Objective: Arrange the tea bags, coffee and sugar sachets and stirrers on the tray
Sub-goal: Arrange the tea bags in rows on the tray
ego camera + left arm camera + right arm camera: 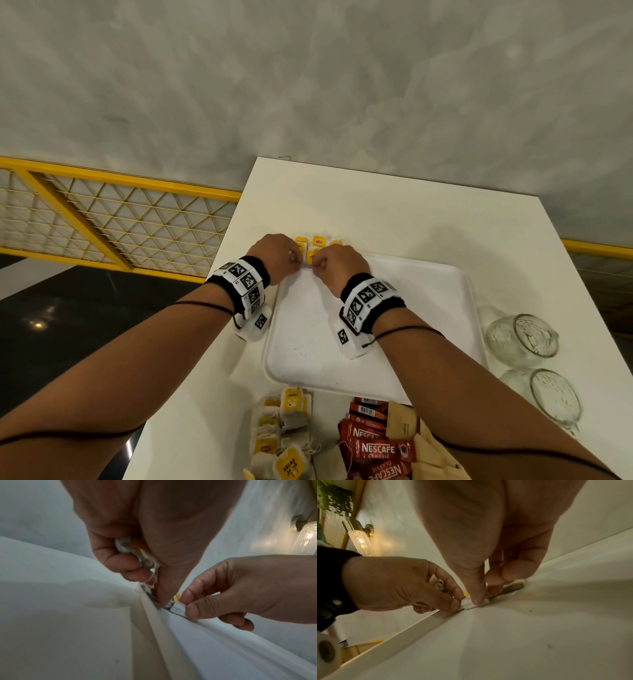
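A white tray [470, 308] lies in the middle of the white table. A row of tea bags with yellow tags [318, 241] lies at its far left corner. Both hands meet there. My left hand [295, 261] grips spare tea bags [139, 555] in its curled fingers, and its thumb tip rests on a tea bag [177, 606] at the tray rim [154, 623]. My right hand [320, 266] pinches that same tea bag [475, 605] between thumb and fingers. Near the front edge lie a pile of tea bags [284, 431], red Nescafe sachets [375, 445] and brown paper sachets [404, 423].
Two clear glass mugs [524, 337] [555, 399] lie on their sides to the right of the tray. The table's left edge [219, 253] runs close to my left wrist, with a yellow mesh railing [113, 219] beyond it.
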Demonstrator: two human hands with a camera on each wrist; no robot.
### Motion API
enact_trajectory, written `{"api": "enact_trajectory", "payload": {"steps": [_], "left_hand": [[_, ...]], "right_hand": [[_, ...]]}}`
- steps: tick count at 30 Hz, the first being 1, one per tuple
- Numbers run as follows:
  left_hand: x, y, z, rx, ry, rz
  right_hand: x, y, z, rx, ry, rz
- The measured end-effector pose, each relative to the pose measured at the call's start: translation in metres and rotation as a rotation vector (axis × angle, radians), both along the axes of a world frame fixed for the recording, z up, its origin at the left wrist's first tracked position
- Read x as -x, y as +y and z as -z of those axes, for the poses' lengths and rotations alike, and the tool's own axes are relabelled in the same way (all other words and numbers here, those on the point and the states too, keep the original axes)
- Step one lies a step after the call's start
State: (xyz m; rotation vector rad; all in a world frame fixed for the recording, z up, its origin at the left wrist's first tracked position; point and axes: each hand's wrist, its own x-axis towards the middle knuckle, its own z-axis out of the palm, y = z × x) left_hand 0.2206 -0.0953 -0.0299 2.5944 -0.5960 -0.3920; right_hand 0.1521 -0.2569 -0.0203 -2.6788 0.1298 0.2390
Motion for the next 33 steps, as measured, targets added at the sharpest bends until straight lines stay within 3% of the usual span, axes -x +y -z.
{"api": "enact_trajectory", "payload": {"steps": [5, 9, 15, 18, 26, 30, 33], "left_hand": [[0.001, 0.002, -0.001, -0.004, 0.035, -0.013], [0.001, 0.005, -0.007, 0.134, 0.114, -0.058], [0.008, 0.011, -0.026, 0.799, 0.797, -0.272], [0.011, 0.012, -0.031, 1.002, 0.971, -0.277], [0.03, 0.004, -0.042, 1.253, 1.121, -0.195], [0.038, -0.002, -0.038, 1.235, 1.1, -0.242], [0.042, -0.002, -0.038, 1.163, 1.018, -0.305]], "right_hand": [[-0.006, 0.003, -0.001, 0.03, -0.025, 0.034], [-0.006, 0.0, 0.001, -0.042, -0.028, 0.083], [0.007, 0.001, -0.017, -0.356, -0.153, 0.051], [0.016, 0.004, -0.027, -0.406, -0.184, 0.034], [0.044, -0.001, -0.027, -0.383, -0.243, 0.002], [0.053, -0.003, -0.022, -0.432, -0.265, 0.037], [0.056, -0.011, -0.022, -0.59, -0.172, 0.082]]}}
